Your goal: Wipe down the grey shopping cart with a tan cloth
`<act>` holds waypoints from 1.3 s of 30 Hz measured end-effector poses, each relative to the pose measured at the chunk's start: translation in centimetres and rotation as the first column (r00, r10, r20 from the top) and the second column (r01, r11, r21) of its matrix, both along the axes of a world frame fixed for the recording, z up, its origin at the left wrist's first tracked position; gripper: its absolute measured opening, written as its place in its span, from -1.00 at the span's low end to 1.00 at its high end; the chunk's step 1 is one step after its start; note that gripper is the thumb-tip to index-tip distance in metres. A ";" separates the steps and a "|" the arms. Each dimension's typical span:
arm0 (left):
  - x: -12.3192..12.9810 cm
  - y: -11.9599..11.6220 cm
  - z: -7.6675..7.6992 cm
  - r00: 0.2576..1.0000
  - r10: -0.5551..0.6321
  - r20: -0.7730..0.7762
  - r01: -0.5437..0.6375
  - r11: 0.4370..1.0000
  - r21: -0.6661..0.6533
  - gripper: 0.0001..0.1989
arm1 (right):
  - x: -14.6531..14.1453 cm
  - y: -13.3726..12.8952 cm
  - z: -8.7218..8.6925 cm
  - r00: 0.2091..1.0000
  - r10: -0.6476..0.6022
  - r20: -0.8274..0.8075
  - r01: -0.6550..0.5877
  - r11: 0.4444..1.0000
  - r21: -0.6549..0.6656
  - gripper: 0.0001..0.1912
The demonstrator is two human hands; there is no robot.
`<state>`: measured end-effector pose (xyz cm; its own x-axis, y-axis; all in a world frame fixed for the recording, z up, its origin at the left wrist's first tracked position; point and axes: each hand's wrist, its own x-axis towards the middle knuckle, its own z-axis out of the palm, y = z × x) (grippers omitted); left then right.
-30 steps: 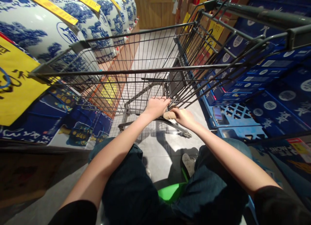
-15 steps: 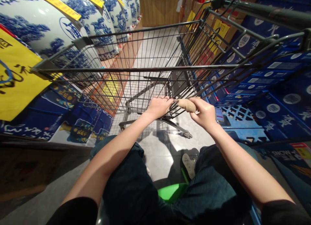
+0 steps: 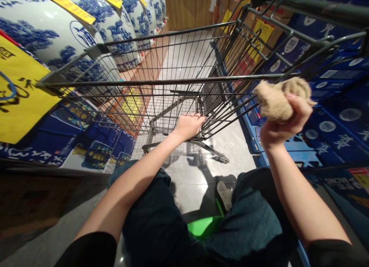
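Observation:
A dark metal shopping cart stands in front of me, turned sideways, with floor visible through its wire basket. My left hand is closed on the lower wires of the cart's near side. My right hand is raised at the cart's right end, closed around a crumpled tan cloth. The cloth bulges above and beside the fingers, just in front of the cart's upper rail. A small dark screen shows at my right wrist, partly hidden.
Large blue-and-white porcelain jars line a ledge at left, beside a yellow sign. Stacked blue boxes and a light-blue plastic pallet stand at right. Something bright green lies between my legs.
My right hand has lifted the cloth away from the low wires beside my left hand, moving up and right to the upper rail. My left hand has stayed in place.

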<state>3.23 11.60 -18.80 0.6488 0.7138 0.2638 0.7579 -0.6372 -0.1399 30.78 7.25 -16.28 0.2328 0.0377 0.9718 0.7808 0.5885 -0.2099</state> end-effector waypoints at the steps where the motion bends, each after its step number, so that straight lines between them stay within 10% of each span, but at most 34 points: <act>1: 0.0 0.0 0.0 1.000 0.000 -0.003 0.000 1.000 -0.001 -0.70 | 0.1 0.0 0.3 0.999 -0.011 -0.040 0.012 1.000 0.010 -0.74; 10: 0.0 0.5 -0.3 1.000 0.023 0.003 -0.023 1.000 0.018 -0.64 | -0.9 -1.2 -2.3 0.972 0.079 0.222 0.070 0.803 -0.592 -0.65; 18: -0.1 0.5 -0.4 1.000 0.027 -0.012 -0.026 0.999 0.032 -0.63 | 1.2 -0.9 -2.2 0.996 -0.019 -0.092 -0.032 0.849 -0.527 -0.65; 25: -0.1 0.3 0.0 0.999 0.042 -0.021 -0.041 0.999 0.018 -0.62 | -0.4 -1.1 -4.0 0.981 0.137 0.135 0.058 0.458 -0.887 -0.71; 30: -0.1 0.3 -0.1 0.999 0.033 -0.023 -0.032 0.999 0.029 -0.62 | -0.6 -1.3 -4.2 0.993 0.095 0.063 0.001 0.547 -0.837 -0.60; 36: -0.1 0.5 -0.4 1.000 0.031 -0.006 -0.031 0.999 0.029 -0.61 | -3.8 -1.4 -5.6 0.908 0.277 0.314 0.310 0.060 -0.949 -0.66; 39: -0.1 0.5 -0.4 0.999 0.034 0.009 -0.034 0.999 0.023 -0.62 | -4.1 -0.8 -5.9 0.916 0.234 0.324 0.320 0.059 -0.946 -0.73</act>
<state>3.14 12.15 -19.21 0.6220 0.7290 0.2857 0.7802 -0.6079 -0.1475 26.72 6.40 -22.22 -0.0085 0.9998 0.0197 0.9542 0.0140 -0.2989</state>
